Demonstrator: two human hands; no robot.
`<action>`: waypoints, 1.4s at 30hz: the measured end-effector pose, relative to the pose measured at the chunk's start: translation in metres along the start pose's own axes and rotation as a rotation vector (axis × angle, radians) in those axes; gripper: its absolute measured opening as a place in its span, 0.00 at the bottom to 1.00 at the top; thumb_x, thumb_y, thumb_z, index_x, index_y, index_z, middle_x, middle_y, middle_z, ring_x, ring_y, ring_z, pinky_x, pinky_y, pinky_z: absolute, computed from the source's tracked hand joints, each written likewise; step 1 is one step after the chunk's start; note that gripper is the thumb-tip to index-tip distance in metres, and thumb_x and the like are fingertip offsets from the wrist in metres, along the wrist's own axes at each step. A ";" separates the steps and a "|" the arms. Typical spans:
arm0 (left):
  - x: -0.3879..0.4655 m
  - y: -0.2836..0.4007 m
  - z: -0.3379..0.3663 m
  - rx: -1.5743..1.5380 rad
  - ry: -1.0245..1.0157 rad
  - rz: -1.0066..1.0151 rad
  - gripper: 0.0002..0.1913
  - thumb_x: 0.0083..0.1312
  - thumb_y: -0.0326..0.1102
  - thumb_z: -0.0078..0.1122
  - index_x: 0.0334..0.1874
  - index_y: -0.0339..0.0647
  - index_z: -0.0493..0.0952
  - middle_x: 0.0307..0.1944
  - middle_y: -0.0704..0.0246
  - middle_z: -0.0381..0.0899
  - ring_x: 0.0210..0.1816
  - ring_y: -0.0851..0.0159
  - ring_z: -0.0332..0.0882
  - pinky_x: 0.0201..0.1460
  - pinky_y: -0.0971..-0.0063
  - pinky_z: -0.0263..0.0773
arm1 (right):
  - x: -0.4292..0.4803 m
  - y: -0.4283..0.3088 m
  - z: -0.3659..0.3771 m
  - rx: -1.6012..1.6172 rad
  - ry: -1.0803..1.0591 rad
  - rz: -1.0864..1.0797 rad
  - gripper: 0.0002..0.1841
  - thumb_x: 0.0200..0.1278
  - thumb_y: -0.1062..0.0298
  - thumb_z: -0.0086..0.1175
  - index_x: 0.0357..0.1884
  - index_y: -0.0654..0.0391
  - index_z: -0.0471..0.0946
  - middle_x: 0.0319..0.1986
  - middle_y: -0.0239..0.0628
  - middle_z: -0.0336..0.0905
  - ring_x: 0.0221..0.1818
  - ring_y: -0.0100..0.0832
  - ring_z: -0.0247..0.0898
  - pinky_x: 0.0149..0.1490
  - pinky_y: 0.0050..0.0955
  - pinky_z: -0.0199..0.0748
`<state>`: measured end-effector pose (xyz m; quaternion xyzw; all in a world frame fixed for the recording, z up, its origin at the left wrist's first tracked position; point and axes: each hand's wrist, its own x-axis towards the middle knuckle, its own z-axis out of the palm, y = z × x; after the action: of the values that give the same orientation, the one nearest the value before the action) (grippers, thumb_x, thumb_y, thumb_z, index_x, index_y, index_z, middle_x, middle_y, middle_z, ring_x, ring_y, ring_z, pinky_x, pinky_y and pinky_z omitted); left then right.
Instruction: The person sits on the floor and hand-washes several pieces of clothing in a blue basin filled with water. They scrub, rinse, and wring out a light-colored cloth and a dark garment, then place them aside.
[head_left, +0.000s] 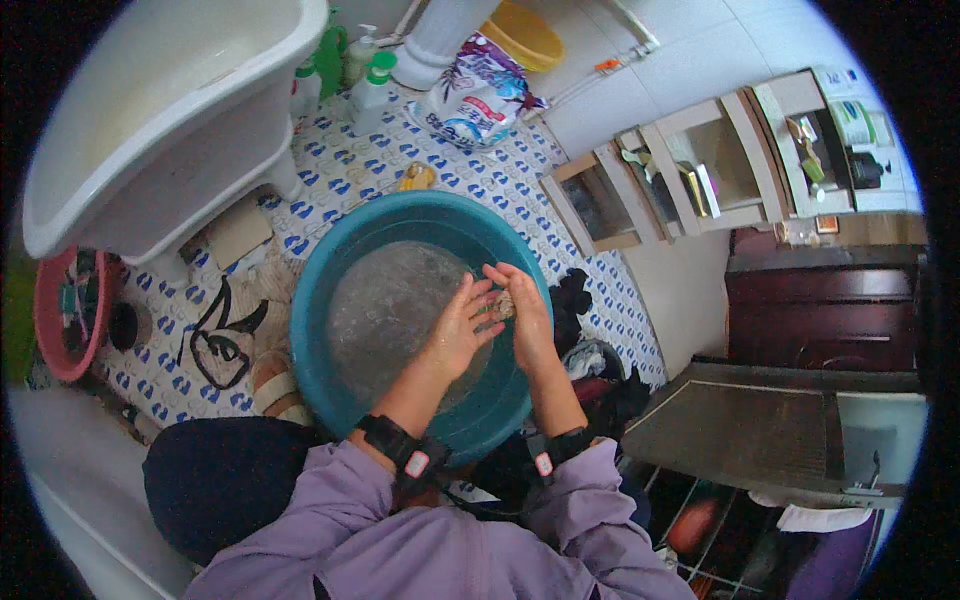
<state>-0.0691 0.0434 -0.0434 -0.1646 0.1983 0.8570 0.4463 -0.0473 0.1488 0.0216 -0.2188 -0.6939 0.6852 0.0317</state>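
Observation:
A large teal plastic basin (311, 330) stands on the floor in front of me, with cloudy, sudsy water (390, 307) in it. Over the basin's right side, my left hand (461, 326) and my right hand (526, 315) face each other, palms inward. A small, lumpy, beige-brown thing (504, 306) rests against my right palm, under its curled fingers; what it is cannot be made out. My left hand's fingers are spread and reach close to that thing. Whether they touch it is unclear.
A white bathtub (292, 45) stands at upper left. Beyond the basin are pump bottles (371, 97), a printed plastic bag (476, 97) and a yellow bucket (551, 49). Dark clothes (615, 397) lie right of the basin, a printed beige cloth (262, 311) left. A shelf unit (637, 214) stands right.

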 end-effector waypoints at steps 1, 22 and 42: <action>-0.004 0.006 0.004 0.085 -0.035 -0.018 0.26 0.64 0.56 0.52 0.57 0.46 0.70 0.51 0.71 0.74 0.49 0.70 0.70 0.48 0.70 0.65 | -0.001 0.003 -0.003 -0.012 0.023 0.004 0.25 0.73 0.50 0.37 0.58 0.60 0.66 0.54 0.44 0.73 0.54 0.31 0.68 0.60 0.30 0.63; 0.006 0.025 -0.002 0.167 -0.032 0.191 0.12 0.67 0.36 0.55 0.50 0.39 0.76 0.39 0.72 0.76 0.37 0.74 0.71 0.45 0.78 0.69 | 0.004 -0.015 -0.038 0.010 -0.003 0.105 0.15 0.57 0.70 0.60 0.47 0.59 0.75 0.31 0.28 0.75 0.27 0.20 0.68 0.31 0.18 0.66; 0.029 0.041 -0.111 0.338 0.848 0.450 0.21 0.60 0.32 0.61 0.55 0.41 0.70 0.49 0.66 0.72 0.50 0.67 0.69 0.55 0.72 0.64 | 0.049 0.137 -0.079 0.333 0.061 0.344 0.05 0.60 0.67 0.55 0.33 0.56 0.73 0.28 0.29 0.73 0.31 0.24 0.73 0.32 0.21 0.71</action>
<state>-0.1078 -0.0117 -0.1453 -0.3765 0.5284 0.7457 0.1514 -0.0283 0.2350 -0.1182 -0.3462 -0.5226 0.7786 -0.0291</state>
